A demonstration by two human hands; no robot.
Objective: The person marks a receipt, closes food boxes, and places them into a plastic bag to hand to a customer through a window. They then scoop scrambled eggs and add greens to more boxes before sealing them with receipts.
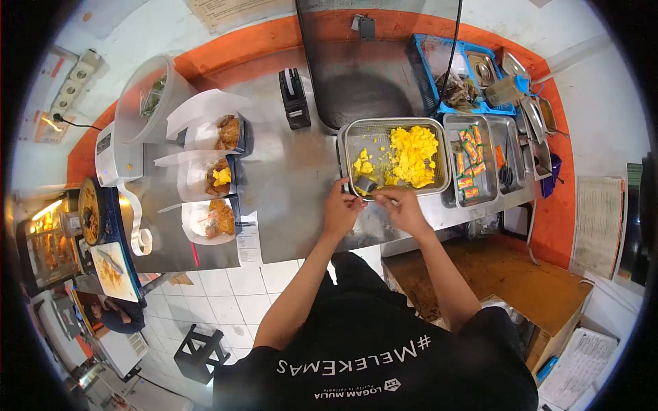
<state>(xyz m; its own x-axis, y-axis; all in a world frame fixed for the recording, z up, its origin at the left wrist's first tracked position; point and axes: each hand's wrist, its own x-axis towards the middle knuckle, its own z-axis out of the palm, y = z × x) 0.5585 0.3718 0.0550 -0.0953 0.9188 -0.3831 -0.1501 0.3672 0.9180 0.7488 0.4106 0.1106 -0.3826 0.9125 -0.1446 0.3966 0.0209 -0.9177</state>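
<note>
A metal tray (353, 133) holds a heap of yellow scrambled egg (412, 155). My left hand (340, 207) rests at the tray's near edge, fingers by a metal spoon (365, 185) that dips into the egg. My right hand (404, 209) sits beside it and pinches the spoon's handle end. On the steel counter to the left stand three paper-lined food boxes: the far one (223, 132) with fried food, the middle one (218, 177) with fried food and egg, the near one (214, 219) with fried food.
A tray of sachets (469, 161) stands right of the egg tray, with more metal pans (510, 147) and a blue crate (456, 75) beyond. A clear tub (147, 96), a white appliance (116, 154) and a black holder (295, 99) occupy the counter's left and middle.
</note>
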